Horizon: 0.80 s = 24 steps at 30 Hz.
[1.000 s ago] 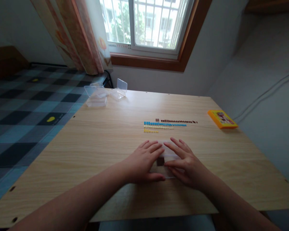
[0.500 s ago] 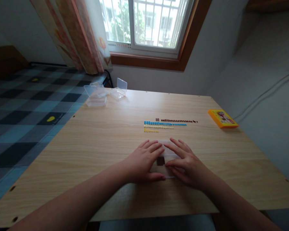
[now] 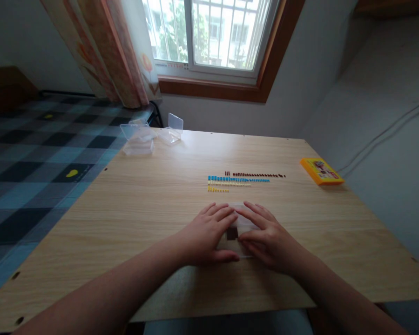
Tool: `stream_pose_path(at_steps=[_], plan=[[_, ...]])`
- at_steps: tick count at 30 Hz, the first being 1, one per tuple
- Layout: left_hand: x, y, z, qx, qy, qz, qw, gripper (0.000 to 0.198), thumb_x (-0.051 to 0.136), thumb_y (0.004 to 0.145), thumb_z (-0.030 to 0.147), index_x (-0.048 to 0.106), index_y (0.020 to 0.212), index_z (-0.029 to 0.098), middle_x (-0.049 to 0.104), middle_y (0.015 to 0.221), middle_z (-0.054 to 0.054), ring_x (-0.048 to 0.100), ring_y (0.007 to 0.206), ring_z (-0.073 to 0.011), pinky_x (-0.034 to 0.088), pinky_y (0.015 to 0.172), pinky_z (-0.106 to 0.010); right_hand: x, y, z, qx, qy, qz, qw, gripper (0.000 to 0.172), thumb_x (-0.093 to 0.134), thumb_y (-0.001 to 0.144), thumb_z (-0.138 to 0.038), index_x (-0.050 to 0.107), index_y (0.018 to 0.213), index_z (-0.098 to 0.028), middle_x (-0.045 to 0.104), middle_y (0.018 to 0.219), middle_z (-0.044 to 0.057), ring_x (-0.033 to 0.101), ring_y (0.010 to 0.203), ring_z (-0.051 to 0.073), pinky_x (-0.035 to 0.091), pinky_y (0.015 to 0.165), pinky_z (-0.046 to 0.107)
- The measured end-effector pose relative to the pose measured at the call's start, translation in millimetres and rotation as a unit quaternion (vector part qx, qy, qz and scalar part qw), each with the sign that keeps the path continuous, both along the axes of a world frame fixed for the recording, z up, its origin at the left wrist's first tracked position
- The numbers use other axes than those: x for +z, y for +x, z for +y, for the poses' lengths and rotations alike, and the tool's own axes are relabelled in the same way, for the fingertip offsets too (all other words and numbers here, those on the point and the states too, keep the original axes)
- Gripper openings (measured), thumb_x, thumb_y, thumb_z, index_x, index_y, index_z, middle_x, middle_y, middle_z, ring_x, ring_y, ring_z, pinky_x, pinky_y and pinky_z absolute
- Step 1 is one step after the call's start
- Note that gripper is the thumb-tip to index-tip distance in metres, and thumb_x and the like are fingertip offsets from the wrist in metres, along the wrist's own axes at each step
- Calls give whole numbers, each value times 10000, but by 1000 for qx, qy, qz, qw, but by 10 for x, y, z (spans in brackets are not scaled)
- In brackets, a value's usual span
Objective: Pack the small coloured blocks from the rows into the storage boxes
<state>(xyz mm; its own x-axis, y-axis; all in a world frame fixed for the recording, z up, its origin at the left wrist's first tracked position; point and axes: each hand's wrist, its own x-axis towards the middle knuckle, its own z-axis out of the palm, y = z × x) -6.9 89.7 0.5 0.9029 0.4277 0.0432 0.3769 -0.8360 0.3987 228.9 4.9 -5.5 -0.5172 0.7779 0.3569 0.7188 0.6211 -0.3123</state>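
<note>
A low clear plastic box [image 3: 246, 253] with its lid [image 3: 242, 218] folded back lies on the table in front of me. Inside it is a flat, dark brown block piece [image 3: 232, 233], roughly square with a small step at its lower right corner. My left hand [image 3: 211, 235] spans the box's left side, fingers over the far part and thumb along the near edge. From the right, my right hand [image 3: 267, 237] pinches at the brown piece's lower right corner, its other fingers stretched over the lid. Whether a separate small block is between those fingertips is hidden.
Beyond the box lie rows of tiny blocks: brown [image 3: 256, 175], blue [image 3: 237, 179], cream [image 3: 230, 184] and yellow [image 3: 218, 190]. Open clear boxes [image 3: 139, 144] stand at the table's far left corner. A yellow-orange box [image 3: 321, 172] rests near the right edge.
The right hand's upper fingers have shifted very slightly left over the lid. The left hand and the brown piece stay in place; the whole view has moved a little.
</note>
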Motion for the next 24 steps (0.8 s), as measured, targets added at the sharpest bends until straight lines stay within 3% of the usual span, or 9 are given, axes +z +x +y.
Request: stream_pose_path(at_steps=[8, 12, 16, 19, 24], plan=[[20, -5, 6, 0, -3, 7, 1000, 895, 725, 817, 680, 464, 1513, 181, 453, 1594, -168, 367, 1496, -382, 251, 1250, -564, -14, -7, -1, -1, 13, 14, 1000, 190, 608, 919, -151, 772, 946, -242, 484, 1576, 100, 371, 1498, 350, 368, 1156, 638], [12, -11, 19, 2, 4, 14, 1000, 904, 726, 816, 673, 464, 1517, 167, 448, 1595, -181, 375, 1491, -386, 256, 1248, -573, 29, 15, 4, -23, 63, 58, 996, 196, 630, 902, -133, 771, 972, -250, 535, 1524, 97, 376, 1494, 336, 364, 1176, 614], [-1, -20, 42, 3, 8, 18, 1000, 891, 726, 819, 663, 461, 1524, 187, 452, 1595, -172, 380, 1492, -376, 265, 1247, -575, 62, 187, 84, -96, 145, 144, 974, 194, 634, 907, -129, 764, 995, -244, 622, 1388, 112, 463, 1426, 322, 422, 1146, 564], [-5, -30, 55, 5, 7, 14, 1000, 874, 713, 827, 666, 470, 1520, 194, 452, 1598, -160, 381, 1494, -374, 272, 1249, -577, -20, 461, 198, -176, 176, 187, 950, 191, 624, 921, -164, 771, 1001, -256, 648, 1317, 105, 545, 1325, 302, 456, 1109, 547], [17, -39, 54, 10, 4, 23, 1000, 846, 684, 846, 665, 490, 1507, 174, 448, 1598, -172, 385, 1490, -389, 285, 1236, -618, -343, 1067, 455, -336, 125, 205, 911, 218, 619, 899, -299, 800, 998, -228, 583, 1425, 136, 519, 1344, 314, 407, 1149, 554]])
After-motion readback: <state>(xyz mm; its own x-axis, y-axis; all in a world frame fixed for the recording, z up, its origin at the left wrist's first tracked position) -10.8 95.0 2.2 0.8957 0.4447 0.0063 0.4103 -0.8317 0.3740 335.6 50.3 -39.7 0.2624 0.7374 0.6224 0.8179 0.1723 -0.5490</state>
